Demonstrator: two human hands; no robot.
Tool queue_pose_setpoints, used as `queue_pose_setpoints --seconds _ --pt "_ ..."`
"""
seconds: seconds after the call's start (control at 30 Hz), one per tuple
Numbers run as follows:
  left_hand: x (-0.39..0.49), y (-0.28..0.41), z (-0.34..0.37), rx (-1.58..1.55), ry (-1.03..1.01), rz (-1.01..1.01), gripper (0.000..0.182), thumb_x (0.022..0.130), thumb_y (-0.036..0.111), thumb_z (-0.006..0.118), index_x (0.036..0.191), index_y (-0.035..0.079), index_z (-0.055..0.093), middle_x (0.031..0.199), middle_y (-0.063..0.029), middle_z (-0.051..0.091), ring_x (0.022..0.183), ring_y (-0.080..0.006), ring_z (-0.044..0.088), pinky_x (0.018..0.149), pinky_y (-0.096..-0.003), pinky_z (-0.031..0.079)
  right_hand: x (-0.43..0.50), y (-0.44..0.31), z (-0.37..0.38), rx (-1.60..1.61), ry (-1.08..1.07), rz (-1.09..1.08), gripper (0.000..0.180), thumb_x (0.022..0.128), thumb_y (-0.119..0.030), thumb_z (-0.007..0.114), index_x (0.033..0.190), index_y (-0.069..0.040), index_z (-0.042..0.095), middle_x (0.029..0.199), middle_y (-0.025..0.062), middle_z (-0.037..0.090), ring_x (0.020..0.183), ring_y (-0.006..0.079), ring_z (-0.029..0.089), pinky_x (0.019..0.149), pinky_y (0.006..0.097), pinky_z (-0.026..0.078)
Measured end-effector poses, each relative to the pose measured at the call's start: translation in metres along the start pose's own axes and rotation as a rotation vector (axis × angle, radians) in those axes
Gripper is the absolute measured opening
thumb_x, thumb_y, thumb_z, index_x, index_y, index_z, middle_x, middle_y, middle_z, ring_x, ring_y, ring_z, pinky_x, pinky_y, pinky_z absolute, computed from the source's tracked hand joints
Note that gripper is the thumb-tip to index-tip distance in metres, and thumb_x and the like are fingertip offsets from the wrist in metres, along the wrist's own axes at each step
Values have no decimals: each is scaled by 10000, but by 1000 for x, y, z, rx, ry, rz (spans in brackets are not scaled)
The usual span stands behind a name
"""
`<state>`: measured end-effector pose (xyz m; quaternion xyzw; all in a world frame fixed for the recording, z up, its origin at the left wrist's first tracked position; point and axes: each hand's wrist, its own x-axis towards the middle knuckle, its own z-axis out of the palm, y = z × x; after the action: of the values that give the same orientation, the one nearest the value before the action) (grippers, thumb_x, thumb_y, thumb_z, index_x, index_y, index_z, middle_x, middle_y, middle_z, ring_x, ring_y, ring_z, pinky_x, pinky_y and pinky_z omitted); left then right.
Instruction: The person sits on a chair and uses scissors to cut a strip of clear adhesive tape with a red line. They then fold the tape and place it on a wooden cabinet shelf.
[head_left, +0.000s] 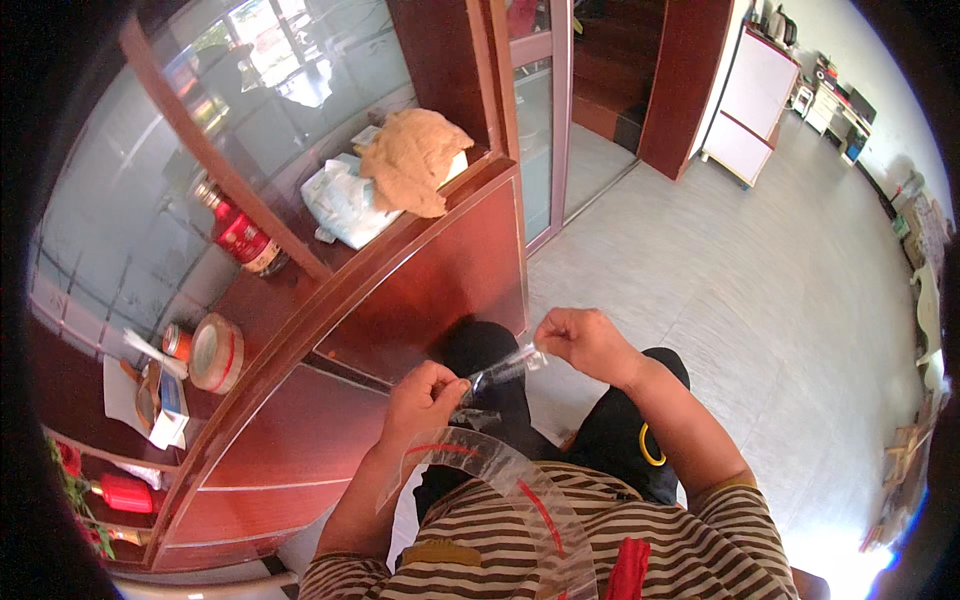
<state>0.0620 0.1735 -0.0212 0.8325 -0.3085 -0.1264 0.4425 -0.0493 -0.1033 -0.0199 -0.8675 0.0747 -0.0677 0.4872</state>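
A short piece of clear plastic film (504, 369) is stretched between my two hands above my knees. My left hand (424, 401) pinches its lower end between thumb and finger. Higher and to the right, the fingertips of my right hand (589, 343) grip the other end, where the film looks crumpled and whitish. Over my left forearm and the front of my striped shirt curves a long transparent strip (517, 480) with red marks; I cannot tell whether it joins the film. A yellow ring (651, 444) shows against my dark trousers, beside my right forearm.
On my left stands a reddish-brown wooden cabinet (442, 277). Its top bears a tan cloth (416, 157), a white-and-blue plastic pack (346, 201), a red bottle (244, 232), a tape roll (217, 354) and a small box (171, 409). Grey floor (720, 277) extends ahead towards a white cabinet (750, 105).
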Motion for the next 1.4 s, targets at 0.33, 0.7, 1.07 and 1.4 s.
queue_pose_setpoints --seconds 0.33,0.7,1.07,1.4 --pt "15 -11 4 37 74 -33 163 898 129 781 867 28 657 770 -50 641 705 -122 577 652 -313 495 110 25 -14 39 456 -209 528 958 -86 644 1467 -19 522 1285 191 663 1064 334 683 905 410 552" --pt "15 -22 10 74 -4 -128 232 880 226 809 905 39 674 852 -89 698 799 -156 641 746 -337 535 185 10 -25 29 663 -157 445 947 -41 618 1392 -24 602 1227 184 652 1103 309 663 964 387 522" --pt "20 -16 12 52 -18 -199 212 897 209 803 878 39 678 817 -76 695 759 -135 629 712 -324 533 179 33 -9 256 665 -168 410 952 10 595 1359 -27 634 1175 146 683 1050 268 675 939 344 529" --pt "18 -17 16 -65 -37 -234 210 894 185 803 867 35 658 781 -40 645 737 -118 583 690 -309 508 180 40 14 268 642 -129 553 902 84 583 1436 -57 566 1349 162 592 1108 274 650 968 372 545"
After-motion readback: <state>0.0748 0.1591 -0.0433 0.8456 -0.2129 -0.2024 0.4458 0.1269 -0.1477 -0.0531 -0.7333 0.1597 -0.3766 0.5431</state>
